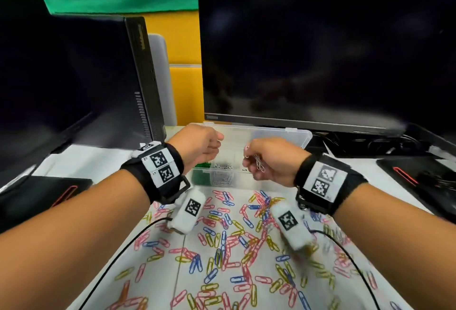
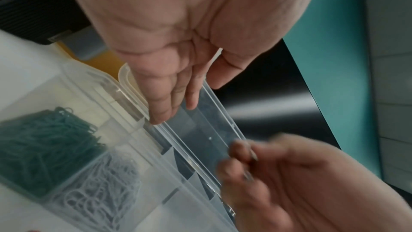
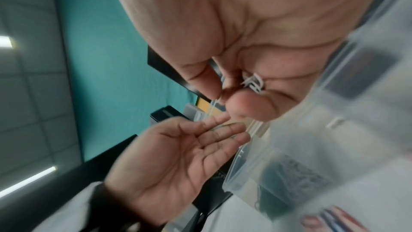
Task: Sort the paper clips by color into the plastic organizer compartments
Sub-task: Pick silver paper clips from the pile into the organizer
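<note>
A clear plastic organizer [image 1: 283, 136] lies open in front of the monitor. One near compartment holds green clips [image 1: 202, 178] [image 2: 44, 147], the one beside it white clips [image 1: 223, 180] [image 2: 100, 191]. My right hand [image 1: 250, 160] hovers above the organizer's middle. It pinches a bunch of white paper clips [image 1: 257, 162] [image 3: 254, 82] between thumb and fingers. My left hand [image 1: 216, 145] [image 2: 174, 98] hangs over the organizer's left part, fingers relaxed and almost straight, palm bare in the right wrist view [image 3: 178, 156]. Loose pink, blue and yellow clips [image 1: 234, 235] cover the table close to me.
A dark monitor [image 1: 320, 50] stands right behind the organizer, a second screen [image 1: 61, 75] at the left. Black pads lie at the left [image 1: 44, 193] and right [image 1: 419, 173]. Two cables [image 1: 118, 255] run from my wrists across the clip pile.
</note>
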Motion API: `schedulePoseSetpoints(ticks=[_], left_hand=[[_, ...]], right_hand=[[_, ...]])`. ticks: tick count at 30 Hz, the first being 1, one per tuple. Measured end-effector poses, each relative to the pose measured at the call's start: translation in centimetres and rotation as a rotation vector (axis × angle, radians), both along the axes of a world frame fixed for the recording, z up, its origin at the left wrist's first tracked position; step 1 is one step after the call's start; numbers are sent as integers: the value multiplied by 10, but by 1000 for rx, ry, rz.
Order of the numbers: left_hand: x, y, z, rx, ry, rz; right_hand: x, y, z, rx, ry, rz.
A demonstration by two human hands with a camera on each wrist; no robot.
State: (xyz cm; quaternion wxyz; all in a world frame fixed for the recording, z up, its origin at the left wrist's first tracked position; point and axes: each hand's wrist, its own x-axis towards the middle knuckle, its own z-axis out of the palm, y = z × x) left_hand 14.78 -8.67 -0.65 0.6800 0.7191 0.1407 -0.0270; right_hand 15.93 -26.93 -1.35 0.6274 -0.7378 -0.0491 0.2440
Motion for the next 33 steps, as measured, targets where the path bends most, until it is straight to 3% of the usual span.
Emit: schedulePoseSetpoints(ticks=[4, 8, 11, 13, 15, 18, 20, 23, 27, 33], left_hand=[[-9, 9, -2, 26, -27, -14], [-18, 19, -3, 56, -71, -108], [-24, 23, -9, 218, -116, -156], [-27, 23, -17, 418, -199, -210], [-33, 21, -23, 699, -292, -339], [-43, 8, -30, 1047, -309, -632], [-47, -3, -35, 1188, -311, -772], [-51, -23, -39, 1227, -368, -850], [-54, -50, -42, 1211, -410, -933], [-46, -73, -48, 1347, -416, -870]], right_hand=[[31, 50, -9, -38, -9, -21], [57, 50, -23, -73, -55, -33], [45, 37, -15, -26, -92, -41], [23, 16, -6, -54, -193, -1], [-10, -18, 2, -219, -325, 171], [-49, -75, 2, -728, -536, 509], [-68, -110, -3, -1002, -551, 603], [-91, -138, -11, -1077, -475, 579], [-102, -145, -23, -1012, -465, 524], [-91, -137, -35, -1142, -582, 441]])
